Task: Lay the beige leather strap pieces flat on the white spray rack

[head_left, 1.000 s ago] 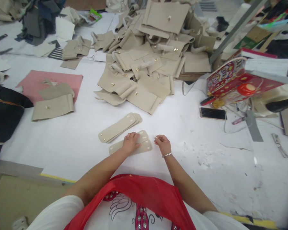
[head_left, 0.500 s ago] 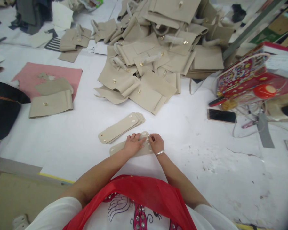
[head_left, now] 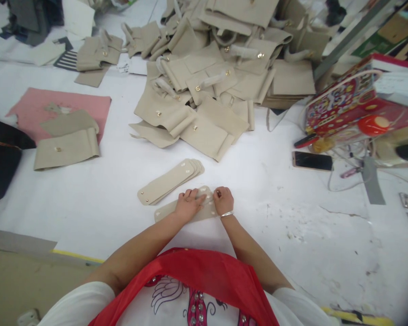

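Under my left hand (head_left: 189, 204) lies a beige strip with rounded ends (head_left: 165, 212), with small whitish tabs near its right end. The fingers of my left hand are stretched out and press flat on the strip. My right hand (head_left: 223, 200), with a bracelet at its wrist, is closed in a pinch at the strip's right end. Whatever sits between those fingertips is too small to make out. Just beyond, a fanned stack of similar beige strips (head_left: 168, 181) shows metal studs at its left end and whitish tabs at its right.
A large heap of beige bag pieces (head_left: 204, 81) with handles fills the back. Another beige piece (head_left: 66, 149) overlaps a pink sheet (head_left: 78, 102) at left. To the right are a phone (head_left: 312, 160), tangled cables and a red patterned box (head_left: 343, 97).
My right hand has shifted slightly right, off the tabs at the strip's end. My left hand stays put on the strip. The view has turned a little.
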Action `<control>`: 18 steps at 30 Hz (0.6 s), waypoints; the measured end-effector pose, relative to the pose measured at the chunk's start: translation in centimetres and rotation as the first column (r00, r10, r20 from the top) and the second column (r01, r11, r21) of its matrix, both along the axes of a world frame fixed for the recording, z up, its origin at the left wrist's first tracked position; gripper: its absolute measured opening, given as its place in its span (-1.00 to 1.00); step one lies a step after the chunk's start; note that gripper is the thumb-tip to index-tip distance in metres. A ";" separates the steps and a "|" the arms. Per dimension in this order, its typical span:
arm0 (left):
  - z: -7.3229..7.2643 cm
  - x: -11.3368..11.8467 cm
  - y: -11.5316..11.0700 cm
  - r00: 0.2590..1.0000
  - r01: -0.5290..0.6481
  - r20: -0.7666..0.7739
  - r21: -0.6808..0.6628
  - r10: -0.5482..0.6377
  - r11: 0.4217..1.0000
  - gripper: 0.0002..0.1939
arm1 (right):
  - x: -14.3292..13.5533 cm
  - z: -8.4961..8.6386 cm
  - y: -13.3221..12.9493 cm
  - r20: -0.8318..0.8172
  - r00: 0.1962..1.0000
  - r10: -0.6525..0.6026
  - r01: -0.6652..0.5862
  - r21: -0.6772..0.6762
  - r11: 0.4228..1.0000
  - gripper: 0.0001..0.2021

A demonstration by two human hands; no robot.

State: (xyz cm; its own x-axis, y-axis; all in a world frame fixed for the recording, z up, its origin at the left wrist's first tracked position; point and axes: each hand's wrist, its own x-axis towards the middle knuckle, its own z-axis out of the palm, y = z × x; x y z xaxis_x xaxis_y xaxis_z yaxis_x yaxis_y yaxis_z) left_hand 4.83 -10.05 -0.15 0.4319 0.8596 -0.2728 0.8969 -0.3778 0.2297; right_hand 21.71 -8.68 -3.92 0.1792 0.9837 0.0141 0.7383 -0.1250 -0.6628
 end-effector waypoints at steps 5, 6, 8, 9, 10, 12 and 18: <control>-0.1 0.0 -0.6 0.999 -0.010 0.043 0.015 0.010 1.000 -0.53 | 2.3 0.7 -2.6 -0.076 0.988 -0.132 0.128 -0.048 0.991 -0.84; -0.1 0.0 -0.9 0.997 0.025 0.073 0.033 -0.027 0.999 -0.54 | 2.6 0.8 -3.5 -0.091 0.985 -0.144 0.139 -0.064 0.988 -0.83; -0.4 -0.1 -1.6 0.980 0.134 0.137 0.061 -0.142 0.989 -0.61 | 2.7 0.9 -5.3 -0.131 0.979 -0.155 0.144 -0.090 0.986 -0.82; -0.5 0.0 -1.9 0.968 0.184 0.160 0.060 -0.191 0.981 -0.63 | 2.6 0.9 -6.1 -0.144 0.979 -0.144 0.132 -0.090 0.987 -0.82; -0.6 0.0 -2.2 0.959 0.218 0.173 0.052 -0.224 0.974 -0.64 | 2.4 0.8 -6.7 -0.148 0.981 -0.122 0.111 -0.082 0.990 -0.82; -0.8 0.1 -2.5 0.956 0.237 0.171 0.034 -0.239 0.971 -0.64 | 2.0 0.6 -7.4 -0.130 0.989 -0.067 0.060 -0.050 0.997 -0.82; -0.9 0.3 -2.7 0.964 0.235 0.101 0.116 -0.246 0.965 -0.68 | 1.3 0.3 -7.1 -0.044 0.998 0.035 -0.034 0.025 0.999 -0.82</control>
